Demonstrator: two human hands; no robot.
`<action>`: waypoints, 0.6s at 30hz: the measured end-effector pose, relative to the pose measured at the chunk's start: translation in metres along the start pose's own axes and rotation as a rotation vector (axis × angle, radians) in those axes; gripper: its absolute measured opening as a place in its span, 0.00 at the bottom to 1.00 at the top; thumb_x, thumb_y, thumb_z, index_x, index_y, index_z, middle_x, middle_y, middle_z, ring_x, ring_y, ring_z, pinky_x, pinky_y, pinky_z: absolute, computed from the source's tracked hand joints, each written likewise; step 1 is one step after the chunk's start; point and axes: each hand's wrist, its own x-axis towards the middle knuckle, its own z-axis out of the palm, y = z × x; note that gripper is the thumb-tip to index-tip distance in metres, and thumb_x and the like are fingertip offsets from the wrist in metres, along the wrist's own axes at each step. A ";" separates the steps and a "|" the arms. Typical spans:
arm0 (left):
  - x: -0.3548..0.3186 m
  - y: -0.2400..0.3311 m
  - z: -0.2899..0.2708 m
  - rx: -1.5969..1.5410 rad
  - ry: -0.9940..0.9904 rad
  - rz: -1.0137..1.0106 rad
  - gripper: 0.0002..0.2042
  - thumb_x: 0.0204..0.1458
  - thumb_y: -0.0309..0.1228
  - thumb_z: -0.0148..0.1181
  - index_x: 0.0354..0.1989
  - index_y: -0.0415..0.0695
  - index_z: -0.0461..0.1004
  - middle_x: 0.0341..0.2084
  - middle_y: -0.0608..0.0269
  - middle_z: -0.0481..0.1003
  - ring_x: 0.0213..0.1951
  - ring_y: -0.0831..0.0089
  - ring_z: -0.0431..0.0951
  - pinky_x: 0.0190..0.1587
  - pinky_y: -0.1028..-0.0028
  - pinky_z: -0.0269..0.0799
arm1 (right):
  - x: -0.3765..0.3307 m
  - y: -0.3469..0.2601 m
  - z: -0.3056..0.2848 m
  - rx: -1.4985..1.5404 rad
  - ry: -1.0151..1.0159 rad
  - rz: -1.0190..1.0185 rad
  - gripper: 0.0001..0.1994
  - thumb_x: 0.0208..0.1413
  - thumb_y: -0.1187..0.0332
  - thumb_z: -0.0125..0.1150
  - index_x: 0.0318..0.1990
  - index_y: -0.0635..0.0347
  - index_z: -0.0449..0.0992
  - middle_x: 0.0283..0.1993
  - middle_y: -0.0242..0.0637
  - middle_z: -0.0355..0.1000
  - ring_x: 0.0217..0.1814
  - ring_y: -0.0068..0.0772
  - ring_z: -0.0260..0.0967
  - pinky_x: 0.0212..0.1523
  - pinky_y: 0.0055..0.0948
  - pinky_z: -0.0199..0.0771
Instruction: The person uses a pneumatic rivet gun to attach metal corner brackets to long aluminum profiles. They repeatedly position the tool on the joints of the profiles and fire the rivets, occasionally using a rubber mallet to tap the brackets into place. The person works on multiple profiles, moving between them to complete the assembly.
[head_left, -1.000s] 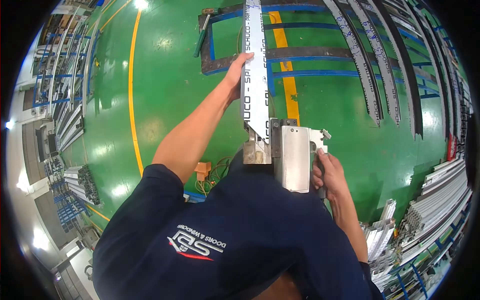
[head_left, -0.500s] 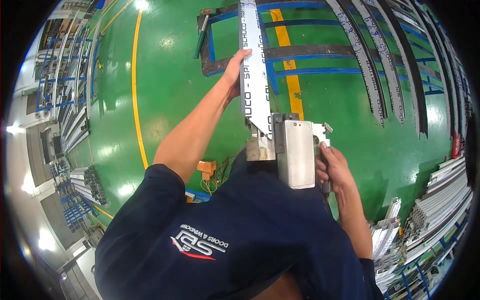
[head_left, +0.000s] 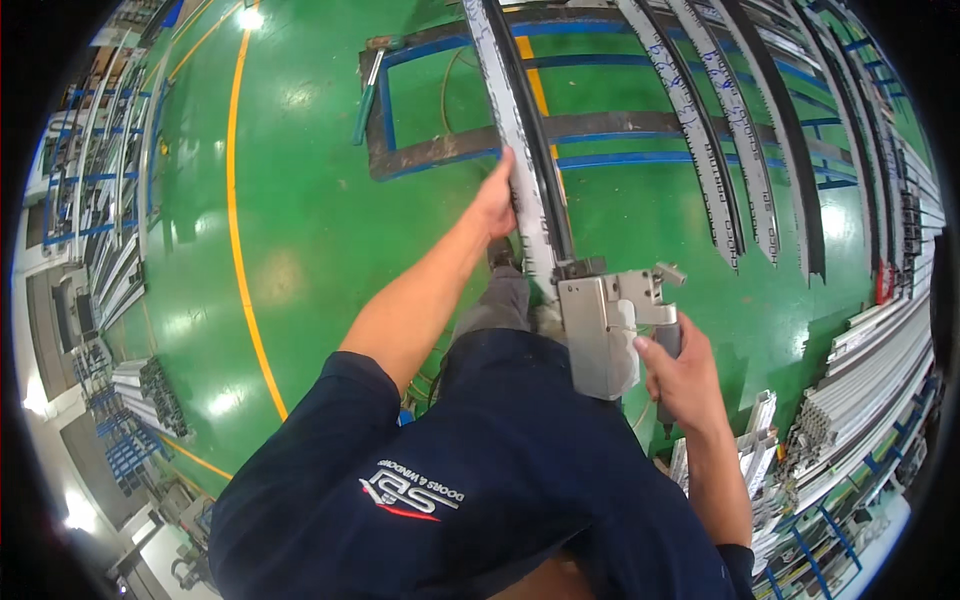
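While a long aluminium profile (head_left: 520, 140) was held out above a green workshop floor (head_left: 300, 230), the scene was viewed from the head of a person in a dark blue shirt (head_left: 480, 490). The profile, pale grey with a black strip along its right side, was seen running from the top edge of the view down toward the person's waist. The left hand (head_left: 497, 200) was stretched forward and laid against the profile's left edge about halfway along it, the fingers curled onto it in a light grasp. At the near end of the profile a boxy grey metal tool (head_left: 600, 330) was fitted, touching the profile's end. The right hand (head_left: 680, 375) was closed around the dark handle at the right side of that tool, just right of the profile's near end. Beyond the profile's right side, several more long profiles (head_left: 740, 150) were laid side by side on the floor. Under the profile's far part, a dark rectangular frame (head_left: 440, 150) with blue lines was marked on the floor. Far left of the profile, a yellow line (head_left: 235, 220) was painted along the floor. Right of the tool, bundles of stacked profiles (head_left: 860, 390) were stored.
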 end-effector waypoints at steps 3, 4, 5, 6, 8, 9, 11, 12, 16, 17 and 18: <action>0.026 -0.013 -0.021 0.543 0.053 -0.096 0.27 0.76 0.52 0.42 0.68 0.42 0.72 0.56 0.53 0.81 0.52 0.59 0.85 0.56 0.56 0.82 | 0.016 0.034 0.012 -0.297 0.116 -0.157 0.20 0.59 0.66 0.72 0.51 0.71 0.75 0.41 0.52 0.82 0.37 0.44 0.81 0.43 0.41 0.80; 0.026 -0.010 -0.021 0.778 0.009 -0.098 0.26 0.77 0.49 0.41 0.69 0.43 0.71 0.59 0.55 0.81 0.53 0.61 0.85 0.56 0.57 0.81 | 0.025 0.044 0.015 -0.330 0.143 -0.186 0.19 0.58 0.66 0.73 0.50 0.70 0.75 0.40 0.52 0.82 0.36 0.45 0.81 0.42 0.41 0.80; 0.021 0.001 -0.011 0.896 -0.004 -0.094 0.24 0.75 0.44 0.49 0.71 0.43 0.70 0.62 0.54 0.79 0.52 0.58 0.85 0.59 0.57 0.79 | 0.029 0.053 0.015 -0.361 0.185 -0.204 0.18 0.58 0.66 0.73 0.49 0.70 0.75 0.39 0.53 0.82 0.36 0.45 0.82 0.42 0.41 0.80; 0.015 0.016 -0.007 1.082 -0.049 -0.004 0.25 0.72 0.44 0.53 0.71 0.43 0.69 0.63 0.52 0.77 0.54 0.55 0.83 0.61 0.56 0.78 | 0.033 0.056 0.015 -0.391 0.226 -0.220 0.18 0.58 0.67 0.73 0.48 0.69 0.75 0.37 0.53 0.82 0.36 0.46 0.82 0.41 0.41 0.80; -0.009 0.067 0.021 1.457 -0.169 0.194 0.29 0.67 0.43 0.62 0.72 0.43 0.67 0.66 0.49 0.75 0.59 0.48 0.80 0.65 0.54 0.74 | 0.039 0.050 0.009 -0.404 0.283 -0.201 0.16 0.57 0.66 0.72 0.46 0.67 0.75 0.34 0.56 0.80 0.35 0.56 0.81 0.39 0.45 0.79; -0.009 0.092 0.015 1.737 -0.157 0.439 0.33 0.62 0.43 0.67 0.73 0.44 0.66 0.69 0.48 0.70 0.65 0.46 0.74 0.68 0.53 0.71 | 0.044 0.044 0.008 -0.436 0.293 -0.208 0.16 0.57 0.66 0.71 0.45 0.67 0.75 0.34 0.57 0.80 0.35 0.59 0.81 0.39 0.46 0.79; 0.007 0.144 0.019 2.110 -0.180 0.744 0.42 0.54 0.45 0.74 0.76 0.45 0.62 0.74 0.48 0.61 0.74 0.45 0.61 0.74 0.50 0.63 | 0.053 0.032 0.007 -0.490 0.323 -0.191 0.15 0.57 0.66 0.70 0.45 0.66 0.74 0.35 0.59 0.80 0.36 0.63 0.80 0.38 0.49 0.78; 0.025 0.174 0.036 2.217 -0.210 0.787 0.46 0.51 0.46 0.76 0.77 0.46 0.59 0.77 0.49 0.57 0.77 0.46 0.55 0.76 0.49 0.59 | 0.058 0.025 0.008 -0.514 0.338 -0.170 0.15 0.57 0.65 0.70 0.45 0.65 0.74 0.35 0.59 0.79 0.36 0.64 0.79 0.38 0.51 0.78; 0.119 0.260 0.080 2.616 -0.642 1.018 0.58 0.43 0.56 0.79 0.80 0.43 0.54 0.78 0.51 0.56 0.80 0.48 0.51 0.80 0.45 0.48 | 0.076 -0.013 0.021 -0.604 0.343 -0.083 0.16 0.57 0.64 0.70 0.48 0.62 0.73 0.34 0.59 0.78 0.38 0.66 0.78 0.38 0.55 0.76; 0.151 0.274 0.083 2.650 -0.797 0.984 0.57 0.43 0.58 0.77 0.79 0.42 0.55 0.77 0.50 0.57 0.80 0.49 0.52 0.80 0.46 0.47 | 0.081 -0.018 0.026 -0.606 0.352 -0.085 0.17 0.57 0.64 0.70 0.48 0.62 0.73 0.34 0.59 0.78 0.39 0.66 0.78 0.39 0.55 0.75; 0.182 0.282 0.083 2.673 -0.951 0.946 0.57 0.44 0.60 0.76 0.78 0.40 0.57 0.76 0.49 0.59 0.80 0.50 0.52 0.80 0.46 0.46 | 0.085 -0.024 0.029 -0.613 0.357 -0.084 0.17 0.58 0.65 0.70 0.49 0.61 0.73 0.34 0.59 0.78 0.39 0.67 0.77 0.39 0.55 0.75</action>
